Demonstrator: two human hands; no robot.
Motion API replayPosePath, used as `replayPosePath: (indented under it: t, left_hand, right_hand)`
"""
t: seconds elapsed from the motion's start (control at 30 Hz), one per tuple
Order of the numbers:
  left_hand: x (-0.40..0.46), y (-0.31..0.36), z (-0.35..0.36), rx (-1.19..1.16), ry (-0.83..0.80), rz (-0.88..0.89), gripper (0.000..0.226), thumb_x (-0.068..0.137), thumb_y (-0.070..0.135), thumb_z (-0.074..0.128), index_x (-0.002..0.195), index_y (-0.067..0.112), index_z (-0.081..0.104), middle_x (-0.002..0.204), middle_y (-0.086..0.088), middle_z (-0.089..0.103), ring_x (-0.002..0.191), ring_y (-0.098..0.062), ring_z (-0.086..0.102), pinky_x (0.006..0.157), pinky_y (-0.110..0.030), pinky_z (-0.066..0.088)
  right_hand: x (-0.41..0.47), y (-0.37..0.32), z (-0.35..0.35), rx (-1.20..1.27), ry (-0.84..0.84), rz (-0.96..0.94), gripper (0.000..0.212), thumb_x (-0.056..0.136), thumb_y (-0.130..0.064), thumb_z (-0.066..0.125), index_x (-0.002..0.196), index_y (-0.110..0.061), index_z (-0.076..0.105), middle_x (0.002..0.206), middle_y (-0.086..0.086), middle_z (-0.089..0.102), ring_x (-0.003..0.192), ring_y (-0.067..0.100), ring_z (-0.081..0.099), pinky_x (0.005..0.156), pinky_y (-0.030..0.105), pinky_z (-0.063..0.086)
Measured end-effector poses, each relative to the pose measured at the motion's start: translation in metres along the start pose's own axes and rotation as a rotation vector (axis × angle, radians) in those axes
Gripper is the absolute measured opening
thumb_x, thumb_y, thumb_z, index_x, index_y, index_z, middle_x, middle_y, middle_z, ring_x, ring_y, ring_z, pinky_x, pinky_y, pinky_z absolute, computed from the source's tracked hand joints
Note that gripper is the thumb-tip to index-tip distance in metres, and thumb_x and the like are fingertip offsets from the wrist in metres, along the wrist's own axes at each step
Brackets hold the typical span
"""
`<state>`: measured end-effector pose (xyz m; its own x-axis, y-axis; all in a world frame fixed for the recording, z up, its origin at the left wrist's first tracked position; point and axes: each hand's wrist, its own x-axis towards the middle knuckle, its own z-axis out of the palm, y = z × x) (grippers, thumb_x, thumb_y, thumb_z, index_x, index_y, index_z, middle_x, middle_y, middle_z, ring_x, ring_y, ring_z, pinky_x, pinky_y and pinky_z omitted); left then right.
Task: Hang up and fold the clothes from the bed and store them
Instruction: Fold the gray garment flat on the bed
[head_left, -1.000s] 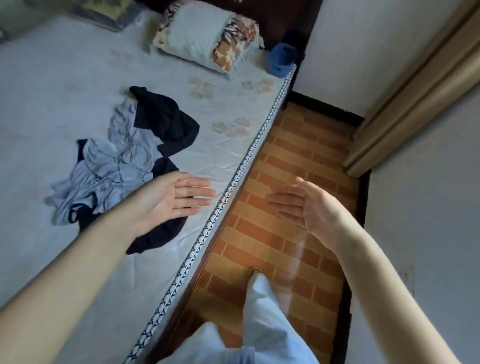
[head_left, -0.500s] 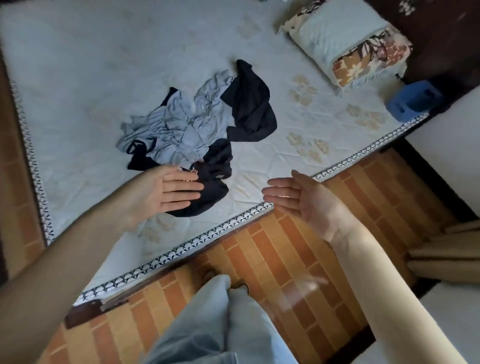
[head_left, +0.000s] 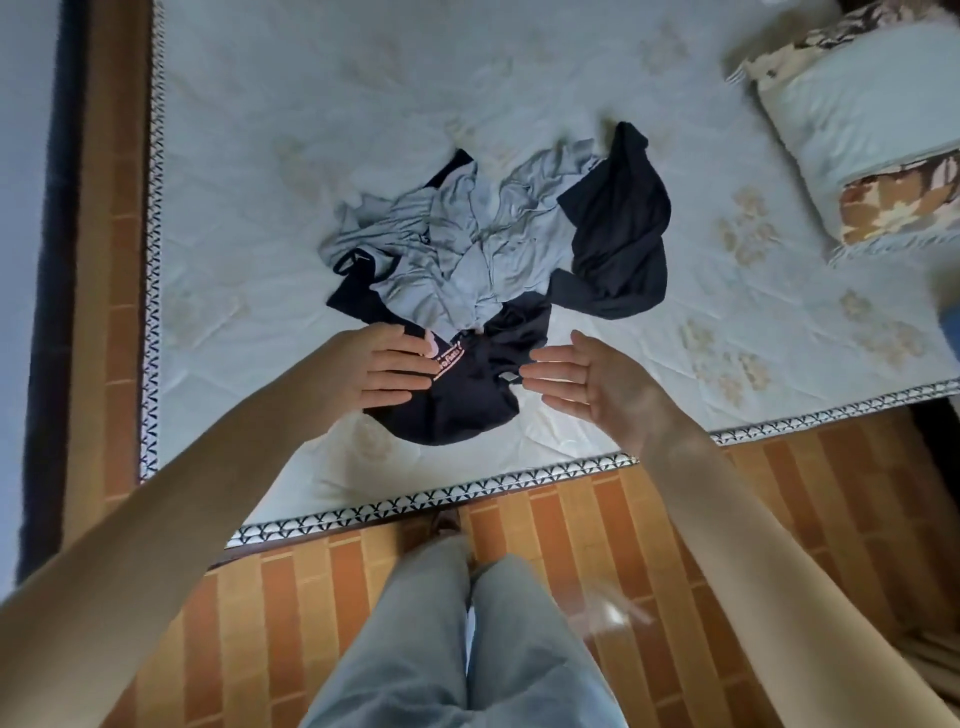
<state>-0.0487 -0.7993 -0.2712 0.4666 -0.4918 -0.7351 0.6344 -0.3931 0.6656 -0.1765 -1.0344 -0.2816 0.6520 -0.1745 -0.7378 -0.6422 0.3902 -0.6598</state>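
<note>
Quilted mattress (head_left: 311, 104): crumpled clothes (head_left: 498, 244), flat hands.

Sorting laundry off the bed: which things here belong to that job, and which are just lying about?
Job:
grey garment
black garment
black printed garment
bed
left hand
right hand

Lying about:
pillow

Home bedroom, quilted mattress (head_left: 363, 104), pillow (head_left: 862, 104) (floral-trimmed), strewn clothes (head_left: 493, 244), brick-patterned floor (head_left: 649, 545)

Crumpled grey (head_left: 488, 249) and black clothes (head_left: 621, 234) heaped on bed (head_left: 311, 104).
</note>
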Motion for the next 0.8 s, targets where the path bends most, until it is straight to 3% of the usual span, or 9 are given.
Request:
replayPosePath:
  t: [0.3,0.43,0.53,0.63,0.7,0.8]
  left_hand:
    - [0.087,0.032,-0.003,-0.001,0.092,-0.044,0.035,0.102,0.029,0.043,0.119,0.008,0.065,0.111,-0.008,0.073,0.105,-0.021,0.069,0.092,-0.033,0.053]
    - [0.137,0.042,0.006,0.019,0.164,-0.079,0.028,0.1,0.027,0.048,0.11,0.01,0.068,0.107,-0.007,0.073,0.101,-0.02,0.069,0.088,-0.03,0.055]
    - [0.184,0.045,0.008,0.029,0.227,-0.097,0.02,0.098,0.024,0.052,0.101,0.013,0.069,0.103,-0.005,0.074,0.098,-0.018,0.07,0.094,-0.036,0.054]
    - [0.231,0.04,0.007,0.06,0.262,-0.108,0.024,0.098,0.019,0.056,0.116,0.007,0.065,0.114,-0.007,0.07,0.108,-0.02,0.065,0.1,-0.037,0.05]
    - [0.26,0.032,0.003,0.099,0.293,-0.091,0.027,0.096,0.014,0.057,0.12,0.006,0.064,0.117,-0.01,0.067,0.107,-0.017,0.063,0.094,-0.032,0.051]
    - [0.296,0.016,-0.005,0.186,0.301,-0.059,0.018,0.093,0.011,0.059,0.108,0.006,0.066,0.103,-0.009,0.062,0.097,-0.019,0.058,0.078,-0.029,0.047]
  right_hand:
    - [0.096,-0.039,-0.007,-0.105,-0.018,0.056,0.046,0.107,-0.038,0.033,0.114,-0.01,0.068,0.109,0.007,0.074,0.101,0.017,0.071,0.091,0.029,0.053]
    - [0.15,-0.056,-0.018,-0.201,-0.037,0.07,0.045,0.107,-0.036,0.033,0.115,-0.009,0.068,0.11,0.007,0.074,0.103,0.016,0.07,0.096,0.03,0.052]
    - [0.196,-0.063,-0.026,-0.282,-0.041,0.08,0.044,0.107,-0.037,0.034,0.113,-0.011,0.069,0.111,0.006,0.074,0.104,0.015,0.07,0.096,0.03,0.052]
    - [0.242,-0.064,-0.03,-0.376,-0.028,0.09,0.04,0.106,-0.036,0.036,0.105,-0.015,0.07,0.112,0.006,0.073,0.104,0.014,0.069,0.095,0.028,0.052]
    - [0.269,-0.061,-0.027,-0.432,-0.022,0.095,0.039,0.105,-0.035,0.038,0.106,-0.014,0.071,0.112,0.005,0.073,0.105,0.014,0.068,0.098,0.03,0.051]
    - [0.308,-0.048,-0.021,-0.517,-0.034,0.123,0.039,0.104,-0.034,0.04,0.117,-0.011,0.069,0.117,0.004,0.071,0.109,0.014,0.065,0.1,0.03,0.048]
